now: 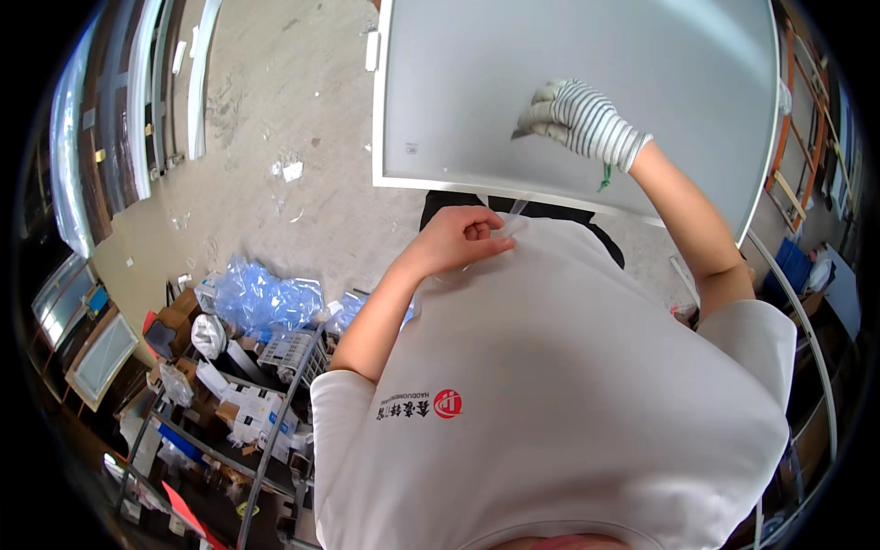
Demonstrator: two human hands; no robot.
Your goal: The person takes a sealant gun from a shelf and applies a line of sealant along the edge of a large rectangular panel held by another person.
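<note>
A large grey panel with a white frame lies in front of me. My right hand, in a white glove with dark stripes, is over the panel. Its fingers are closed round a small flat dark scraper-like blade, whose edge is at the panel's surface. A green thread hangs from the glove's cuff. My bare left hand is in front of my shirt, below the panel's near edge. Its fingers are curled, and a thin clear plastic strip runs from it toward the frame; the grip itself is partly hidden.
Long wrapped profiles stand at the left. Blue plastic film is heaped on the concrete floor, among scraps. A metal rack with boxes and clutter is at lower left. A curved metal rail and an orange frame are at right.
</note>
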